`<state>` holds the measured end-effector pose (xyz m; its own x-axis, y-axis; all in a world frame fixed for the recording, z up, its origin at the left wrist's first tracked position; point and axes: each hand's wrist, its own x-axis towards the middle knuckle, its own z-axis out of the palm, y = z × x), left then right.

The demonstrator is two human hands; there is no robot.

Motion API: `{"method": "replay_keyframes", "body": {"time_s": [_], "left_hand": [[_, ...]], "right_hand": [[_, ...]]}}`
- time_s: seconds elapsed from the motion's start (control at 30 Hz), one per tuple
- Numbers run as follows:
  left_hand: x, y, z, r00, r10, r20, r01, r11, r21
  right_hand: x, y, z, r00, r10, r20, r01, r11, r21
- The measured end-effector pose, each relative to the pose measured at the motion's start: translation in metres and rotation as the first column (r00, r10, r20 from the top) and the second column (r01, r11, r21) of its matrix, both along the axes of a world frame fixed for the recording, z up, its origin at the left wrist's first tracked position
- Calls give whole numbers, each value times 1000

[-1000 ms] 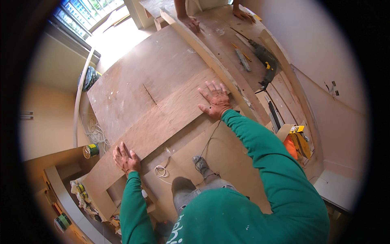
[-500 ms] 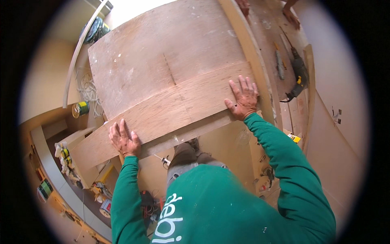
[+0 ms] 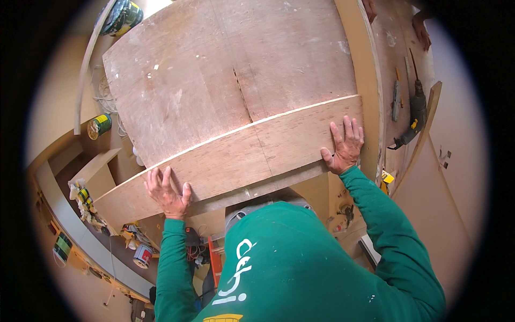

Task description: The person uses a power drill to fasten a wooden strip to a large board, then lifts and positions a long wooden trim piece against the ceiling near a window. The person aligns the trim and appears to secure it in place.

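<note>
A long plywood strip [image 3: 236, 155] lies crosswise in front of me, over the near part of a large plywood sheet [image 3: 188, 80]. My left hand [image 3: 169, 196] rests on the strip's left part, fingers stretched with the thumb apart. Near its right end my right hand [image 3: 345, 146] lies flat with fingers spread, its heel by the near edge. Neither hand is wrapped round anything. A pale line runs along the strip's far edge, and a thin dark pencil-like line crosses its middle. The strip's right end meets an upright wooden board [image 3: 370, 80].
Beyond the upright board lie a black power drill [image 3: 416, 110] and a utility knife [image 3: 396, 102], with another person's hand [image 3: 421, 32] farther off. Paint cans [image 3: 99, 126] and a bucket [image 3: 122, 19] stand at left, near a shelf unit [image 3: 53, 177]. An orange ladder part [image 3: 215, 263] shows below.
My view has shifted, so the sheet and the strip sit differently in the picture. The strip's pale far edge shows more plainly now. Both hands stay on the strip.
</note>
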<state>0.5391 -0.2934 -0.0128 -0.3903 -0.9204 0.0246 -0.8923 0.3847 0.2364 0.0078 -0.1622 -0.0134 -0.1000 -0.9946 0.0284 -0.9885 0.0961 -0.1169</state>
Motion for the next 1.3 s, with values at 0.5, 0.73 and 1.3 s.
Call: {"method": "replay_keyframes", "body": {"time_s": [0.5, 0.73, 1.3], "left_hand": [[10, -16, 39, 909, -406, 100, 358, 880, 313], [7, -43, 37, 921, -381, 81, 347, 897, 274], [9, -48, 33, 922, -384, 44, 352, 882, 312]], "right_hand": [[4, 29, 9, 1000, 0, 18, -2, 994, 110], [-2, -13, 2, 1000, 9, 25, -10, 1000, 27], [-3, -11, -3, 999, -8, 35, 8, 1000, 17]]}}
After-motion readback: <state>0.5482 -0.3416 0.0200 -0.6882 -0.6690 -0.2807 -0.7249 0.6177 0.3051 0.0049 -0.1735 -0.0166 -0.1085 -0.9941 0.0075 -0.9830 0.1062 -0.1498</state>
